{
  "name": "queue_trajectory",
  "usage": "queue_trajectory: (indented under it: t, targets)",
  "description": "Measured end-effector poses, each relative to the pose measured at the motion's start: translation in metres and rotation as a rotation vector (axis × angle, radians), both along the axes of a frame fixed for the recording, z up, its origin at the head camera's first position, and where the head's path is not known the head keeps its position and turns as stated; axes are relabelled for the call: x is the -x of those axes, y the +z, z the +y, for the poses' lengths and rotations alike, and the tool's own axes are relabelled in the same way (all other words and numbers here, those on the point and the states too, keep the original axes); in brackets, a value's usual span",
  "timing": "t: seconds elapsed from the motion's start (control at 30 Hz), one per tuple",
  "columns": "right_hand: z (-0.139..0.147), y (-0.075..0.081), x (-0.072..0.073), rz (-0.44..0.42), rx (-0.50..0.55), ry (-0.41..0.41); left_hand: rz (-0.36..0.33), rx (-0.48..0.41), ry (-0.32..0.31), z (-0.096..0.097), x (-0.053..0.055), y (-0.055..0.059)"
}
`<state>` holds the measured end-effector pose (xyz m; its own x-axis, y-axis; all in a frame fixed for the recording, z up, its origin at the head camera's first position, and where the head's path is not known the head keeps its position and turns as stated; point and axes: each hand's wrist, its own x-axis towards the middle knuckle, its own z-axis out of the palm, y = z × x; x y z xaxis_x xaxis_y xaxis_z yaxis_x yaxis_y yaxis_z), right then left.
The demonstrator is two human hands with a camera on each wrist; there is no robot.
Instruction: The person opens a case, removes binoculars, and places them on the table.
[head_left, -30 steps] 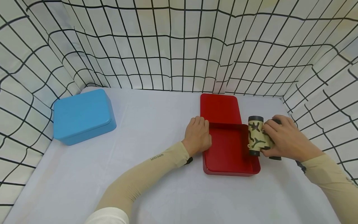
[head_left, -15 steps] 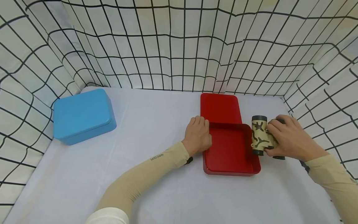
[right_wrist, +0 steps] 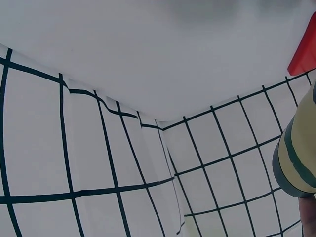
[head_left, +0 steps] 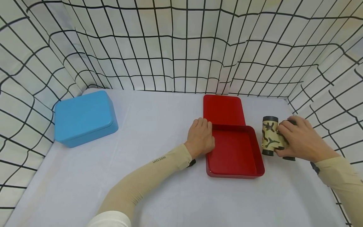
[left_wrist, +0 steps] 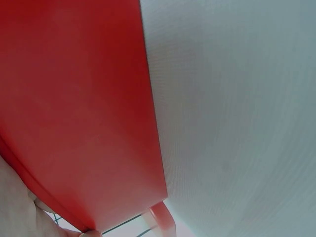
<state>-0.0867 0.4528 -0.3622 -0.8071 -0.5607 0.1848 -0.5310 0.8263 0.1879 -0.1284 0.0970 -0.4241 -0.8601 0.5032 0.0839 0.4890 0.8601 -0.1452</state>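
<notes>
at the far left, a blue box [head_left: 85,118] is seen on the white surface [head_left: 158,116], its lid closed, and no move of it is shown over the last second. well to its right, the left hand [head_left: 199,137] is laid over the left wall of an open red box [head_left: 233,153]; that wall is grasped by this grip, with a fingertip shown at the rim in the left wrist view, and the red box is kept where it was. behind it a red lid [head_left: 223,109] is seen against the far wall; whether it is hinged there cannot be told. farther right, the change is found: the camouflage binoculars [head_left: 270,135], seen overlapping the red box's right wall a second ago, have been carried rightward, and a strip of surface is now shown between the two. they are held by the right hand [head_left: 302,138], the right barrel being clasped in its grip; whether the surface is touched by them cannot be told. by this shift, it is judged, the red box is freed from any overlap while being steadied, and the binoculars are dealt with on their own, outside it, near the gridded right-hand wall [head_left: 326,82].
</notes>
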Motion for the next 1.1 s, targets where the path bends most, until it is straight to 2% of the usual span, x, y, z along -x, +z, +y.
queue_trajectory:
  t: [0.27, 0.8, 1.1]
  targets:
    - [0.010, -0.006, 0.001, 0.005, -0.010, 0.010, 0.000, -0.003, 0.000, 0.000, 0.000, 0.000]
    - [0.014, -0.021, 0.004, -0.052, -0.029, -0.020, 0.000, -0.013, -0.007, 0.000, -0.001, -0.002]
    - [0.017, -0.030, 0.005, -0.079, -0.037, -0.017, 0.027, -0.026, -0.010, -0.002, -0.001, -0.002]
